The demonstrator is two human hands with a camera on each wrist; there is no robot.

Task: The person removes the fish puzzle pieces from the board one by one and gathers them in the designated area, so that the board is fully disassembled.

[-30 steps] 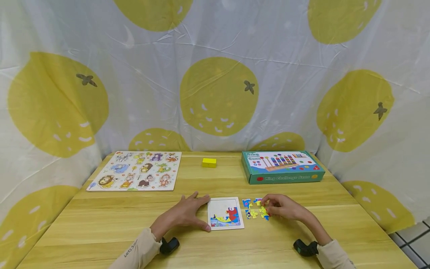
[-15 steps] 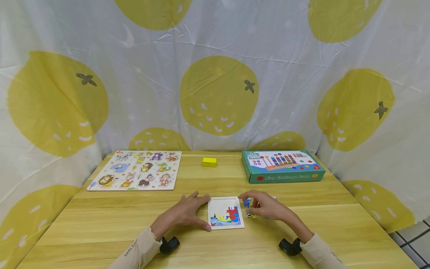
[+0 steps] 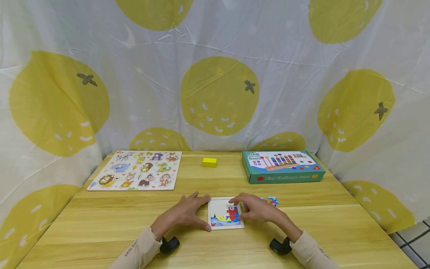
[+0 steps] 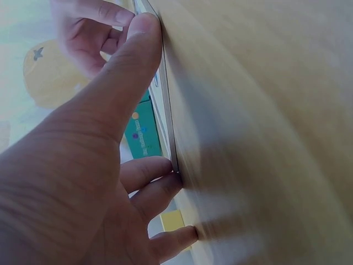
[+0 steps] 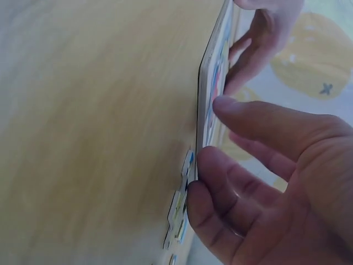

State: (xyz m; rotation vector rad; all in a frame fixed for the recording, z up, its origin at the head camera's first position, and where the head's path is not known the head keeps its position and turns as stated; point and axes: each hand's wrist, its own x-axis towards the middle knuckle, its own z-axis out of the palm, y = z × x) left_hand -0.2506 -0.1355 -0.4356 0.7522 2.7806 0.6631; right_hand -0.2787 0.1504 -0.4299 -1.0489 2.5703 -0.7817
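A small square jigsaw puzzle tray (image 3: 218, 203) lies flat on the table, with red, yellow and blue pieces fitted in its lower and right parts. My left hand (image 3: 184, 213) grips its left side, thumb at the near corner and fingertips at the far corner. Over the tray's right edge is my right hand (image 3: 256, 209), index finger above the bare upper part, thumb by the red piece. A gap shows between its thumb and index finger, and no piece is visible there. Loose puzzle pieces (image 3: 273, 201) lie beside the tray, partly hidden by the right hand.
An animal peg board (image 3: 134, 170) lies at the back left of the wooden table (image 3: 208, 250). A yellow block (image 3: 209, 162) sits at the back middle. A green Ring Challenge Game box (image 3: 283, 167) stands back right. A lemon-print curtain (image 3: 218, 37) hangs behind.
My right hand has moved left from the loose pieces to the tray's right side, uncovering a red and blue piece on the far right. The left hand and tray have stayed still.
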